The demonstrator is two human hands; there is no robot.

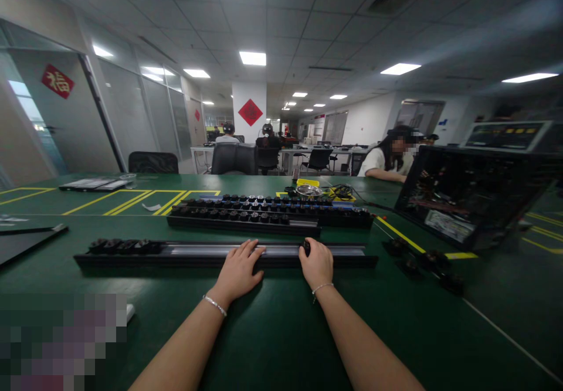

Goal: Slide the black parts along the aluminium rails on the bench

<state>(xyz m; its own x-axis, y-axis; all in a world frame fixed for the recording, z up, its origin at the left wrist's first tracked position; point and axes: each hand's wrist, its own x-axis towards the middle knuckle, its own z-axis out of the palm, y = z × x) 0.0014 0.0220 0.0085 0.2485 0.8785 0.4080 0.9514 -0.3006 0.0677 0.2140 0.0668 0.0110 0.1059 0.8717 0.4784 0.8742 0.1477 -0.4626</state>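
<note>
A long black channel with a silvery inner rail (189, 250) lies crosswise on the table before me. Several small black parts (125, 245) sit in a row at its left end. My left hand (240, 269) rests on the channel's middle, fingers stretched out and thumb apart. Farther right on the same channel, my right hand (317, 264) has its fingers closed on a small dark part (307, 247), mostly hidden by the hand. Several loose black parts (433, 259) lie on the table to the right of the channel.
Behind are more black channels (246, 224) filled with similar parts. A metal dish (309, 190) and cables (343, 191) lie beyond them. An open computer case (457, 197) stands at right, near a seated person (389, 156). A dark flat panel (26, 240) lies at left.
</note>
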